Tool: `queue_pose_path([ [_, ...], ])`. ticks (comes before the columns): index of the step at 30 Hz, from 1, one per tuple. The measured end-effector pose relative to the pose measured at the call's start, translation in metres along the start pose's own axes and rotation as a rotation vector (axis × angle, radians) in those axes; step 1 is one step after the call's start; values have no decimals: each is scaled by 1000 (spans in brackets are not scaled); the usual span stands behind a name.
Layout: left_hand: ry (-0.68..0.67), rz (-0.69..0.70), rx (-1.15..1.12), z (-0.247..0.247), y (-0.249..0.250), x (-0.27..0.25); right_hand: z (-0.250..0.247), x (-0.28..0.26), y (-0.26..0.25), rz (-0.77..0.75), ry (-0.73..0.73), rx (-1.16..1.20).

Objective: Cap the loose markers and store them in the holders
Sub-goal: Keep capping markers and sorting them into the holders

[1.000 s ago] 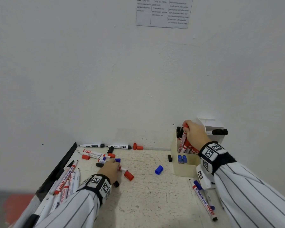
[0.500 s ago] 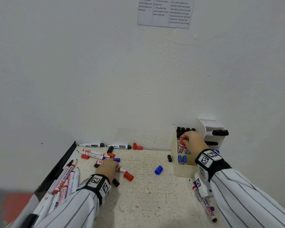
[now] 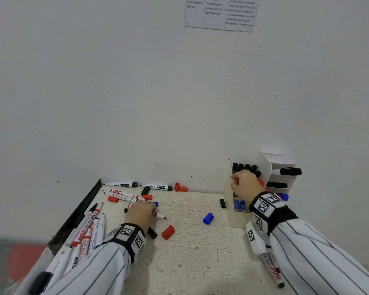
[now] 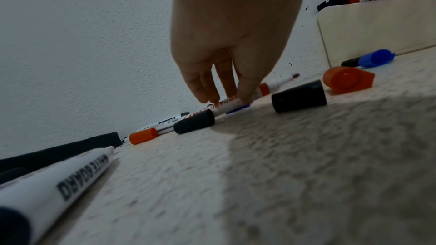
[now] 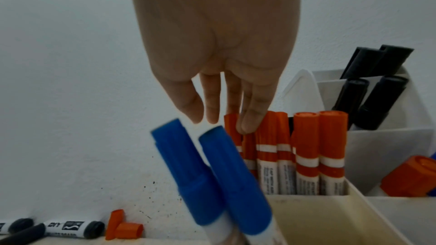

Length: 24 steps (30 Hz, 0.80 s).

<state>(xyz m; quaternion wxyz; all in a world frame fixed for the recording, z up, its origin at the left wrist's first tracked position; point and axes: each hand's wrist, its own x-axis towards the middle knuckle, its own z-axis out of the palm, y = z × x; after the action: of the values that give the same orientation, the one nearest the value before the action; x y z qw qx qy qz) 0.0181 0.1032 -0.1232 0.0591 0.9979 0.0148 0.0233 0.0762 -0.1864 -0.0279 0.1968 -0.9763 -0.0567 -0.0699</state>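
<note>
White plaster wall backs a speckled tabletop [image 3: 200,262] scattered with markers and caps. Right hand [image 3: 244,185] is at the holder [image 3: 232,218], fingertips [image 5: 250,120] extended downward and close together, touching the tops of the capped red markers [image 5: 306,148] in the middle compartment; whether any is gripped cannot be determined. Two capped blue markers [image 5: 212,174] stand in the near compartment. Left hand [image 3: 140,213] lies on the table, fingertips [image 4: 245,92] pinching an uncapped red marker [image 4: 271,86]. Current step, by judgement: seating one stored marker while picking up the next. Next move requires lifting this marker and fitting the loose red cap [image 3: 168,232] lying just beside it.
</note>
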Motion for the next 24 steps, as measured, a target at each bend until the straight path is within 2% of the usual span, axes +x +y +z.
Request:
queue_pose_path([
  [4, 238, -15, -188, -7, -2, -1, 4, 5, -2, 50, -12, -78],
  [7, 421, -89, -492, -16, -3, 0, 6, 3, -5, 86, 27, -180],
  [9, 489, -147, -665, -24, 0, -2, 7, 1, -6, 105, 31, -287],
  [13, 476, -306, -923, -36, 6, -11, 5, 0, -14, 172, 19, -309],
  [15, 411, -375, -1004, -35, 6, -18, 4, 1, -21, 162, 48, -243],
  [20, 250, -456, -1018, -19, 1, -36, 9, 2, -51, -49, 190, -89],
  [24, 232, -462, -958, -8, -2, -45, 27, 1, -76, -170, 162, 2],
])
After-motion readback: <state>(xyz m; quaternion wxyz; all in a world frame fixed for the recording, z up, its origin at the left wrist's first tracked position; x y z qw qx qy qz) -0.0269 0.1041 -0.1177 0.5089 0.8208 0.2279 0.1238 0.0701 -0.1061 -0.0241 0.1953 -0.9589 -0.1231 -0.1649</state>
